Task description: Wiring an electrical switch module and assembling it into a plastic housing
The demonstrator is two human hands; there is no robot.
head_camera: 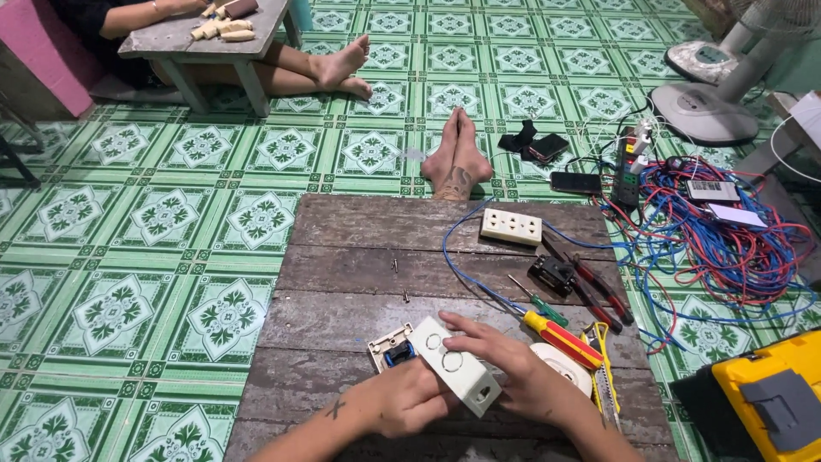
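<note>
Junction box [454, 366], white hollow plastic (light, stiff, likely slick), gripped by left hand [409, 399] at its near end, right hand [503, 356] fingers clamped over top.

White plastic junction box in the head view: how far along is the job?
Done: little shows; a cream socket strip is already on the blue wire.
In hand: both hands, left hand and right hand, hold the white plastic junction box; the white switch plate lies beside it, unmounted.
Left: two loose screws lie on the wooden board and the red-and-yellow screwdriver lies idle, so fastening seems still ahead.
</note>
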